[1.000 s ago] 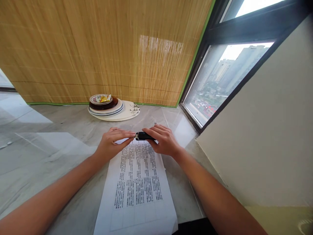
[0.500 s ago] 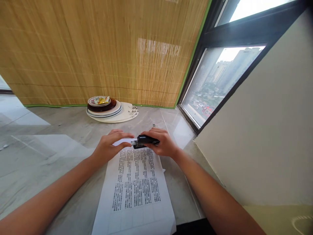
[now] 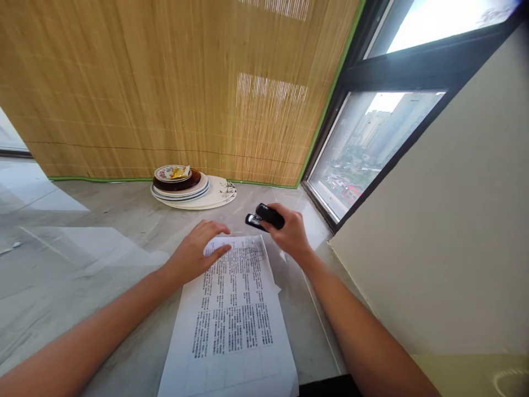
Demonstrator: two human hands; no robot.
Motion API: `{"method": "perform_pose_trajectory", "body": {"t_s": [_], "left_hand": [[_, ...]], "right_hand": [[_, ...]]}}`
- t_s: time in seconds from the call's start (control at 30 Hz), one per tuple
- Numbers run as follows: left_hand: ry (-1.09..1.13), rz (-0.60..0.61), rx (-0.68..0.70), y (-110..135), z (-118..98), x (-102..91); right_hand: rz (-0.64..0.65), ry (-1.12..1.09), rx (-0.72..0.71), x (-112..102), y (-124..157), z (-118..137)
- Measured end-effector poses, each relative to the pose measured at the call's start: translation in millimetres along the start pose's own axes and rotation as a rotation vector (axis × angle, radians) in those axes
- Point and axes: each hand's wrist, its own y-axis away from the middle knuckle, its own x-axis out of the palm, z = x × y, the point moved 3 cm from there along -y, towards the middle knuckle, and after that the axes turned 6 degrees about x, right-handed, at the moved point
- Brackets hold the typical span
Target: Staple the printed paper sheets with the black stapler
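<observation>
A black stapler (image 3: 269, 215) is in the grip of my right hand (image 3: 291, 231), raised a little beyond the far right corner of the papers, its jaw end pointing left. My left hand (image 3: 202, 251) rests at the far left corner of the printed paper sheets (image 3: 231, 309), fingers and thumb apart, with nothing between them. Columns of dark print cover the top sheet, which lies lengthwise toward me. A small corner of another sheet sticks out on the right side of the stack.
Stacked plates (image 3: 182, 184) stand on an oval white platter (image 3: 221, 193) by the bamboo blind (image 3: 165, 88). A dark-framed window (image 3: 343, 149) and a pale wall (image 3: 467, 193) border the grey marble surface (image 3: 124, 220) on the right.
The stapler has moved right and away from the papers in my right hand, uncovering their far edge. My left hand's fingers have come clear of the stapler's front.
</observation>
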Motion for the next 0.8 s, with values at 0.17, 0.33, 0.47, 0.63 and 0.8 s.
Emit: {"method": "perform_pose_trajectory", "body": {"t_s": [0.17,0.33,0.47,0.63,0.8], "left_hand": [[-0.087,0.317,0.042,16,21,20.0],[-0.113,0.249,-0.023,20,33,18.5],[0.000,0.377,0.126,15,11,17.7],[0.029,0.506,0.255,13,-12,17.6],[0.021,0.552,0.269,14,-19,18.2]], "right_hand": [[0.191,0.122,0.125,-23,-16,-45],[0.596,0.115,0.028,-33,-13,-49],[0.772,0.077,-0.062,-31,-6,-28],[0.841,0.070,-0.180,-22,1,-9],[0.912,0.033,-0.208,-18,4,-2]]}}
